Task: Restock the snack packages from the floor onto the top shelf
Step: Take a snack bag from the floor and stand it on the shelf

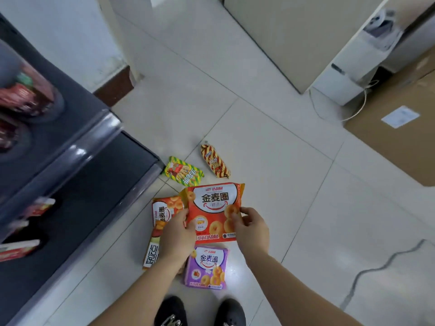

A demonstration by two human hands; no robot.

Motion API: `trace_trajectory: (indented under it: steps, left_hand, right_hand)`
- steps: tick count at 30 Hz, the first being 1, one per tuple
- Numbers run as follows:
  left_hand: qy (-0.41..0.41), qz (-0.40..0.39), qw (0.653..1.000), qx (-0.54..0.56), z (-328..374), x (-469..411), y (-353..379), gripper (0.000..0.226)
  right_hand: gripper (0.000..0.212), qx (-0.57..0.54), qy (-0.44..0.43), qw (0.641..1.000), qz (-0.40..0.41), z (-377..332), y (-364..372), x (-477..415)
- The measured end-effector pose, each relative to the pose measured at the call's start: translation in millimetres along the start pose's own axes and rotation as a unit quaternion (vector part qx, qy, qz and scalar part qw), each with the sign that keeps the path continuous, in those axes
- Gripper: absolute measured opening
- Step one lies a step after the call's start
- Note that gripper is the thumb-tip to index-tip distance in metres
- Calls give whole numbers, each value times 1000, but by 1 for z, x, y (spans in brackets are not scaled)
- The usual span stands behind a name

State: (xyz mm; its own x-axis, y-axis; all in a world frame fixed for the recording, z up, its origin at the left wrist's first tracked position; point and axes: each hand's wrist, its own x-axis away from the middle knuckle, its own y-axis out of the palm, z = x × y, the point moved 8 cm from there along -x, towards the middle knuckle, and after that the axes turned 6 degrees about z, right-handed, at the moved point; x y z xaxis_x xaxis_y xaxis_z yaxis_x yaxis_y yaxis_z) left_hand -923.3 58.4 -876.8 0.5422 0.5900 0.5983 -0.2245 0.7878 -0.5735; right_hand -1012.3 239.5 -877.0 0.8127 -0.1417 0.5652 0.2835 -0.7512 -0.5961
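Observation:
Both my hands hold one orange snack package (pixel 213 208) above the floor. My left hand (pixel 176 234) grips its lower left edge and my right hand (pixel 250 228) pinches its right edge. Under it on the floor lie a purple package (pixel 207 267), a second orange package (pixel 164 210), a yellow-orange package (pixel 151 252) partly hidden by my left forearm, a green striped packet (pixel 183 171) and a brown-gold striped packet (pixel 215 161). The dark shelf unit (pixel 77 161) stands at the left, with packages on its tiers.
My two black shoes (pixel 200 311) stand just below the purple package. A large cardboard box (pixel 400 128) sits at the right, with a white appliance (pixel 353 74) and its cable behind it. A grey cable (pixel 376 269) runs across the tiles at lower right.

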Motion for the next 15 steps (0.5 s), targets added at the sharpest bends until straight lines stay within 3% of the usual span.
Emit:
trace_trajectory:
  steps: [3, 7, 15]
  left_hand:
    - [-11, 37, 999, 18, 28, 41, -58, 17]
    - [-19, 85, 995, 56, 55, 95, -131, 28]
    - [-40, 233, 961, 141, 73, 223, -253, 28]
  right_hand:
    - [26, 13, -29, 999, -9, -57, -29, 45]
    - [31, 33, -84, 996, -14, -126, -58, 101]
    - [28, 78, -226, 968, -68, -218, -91, 223]
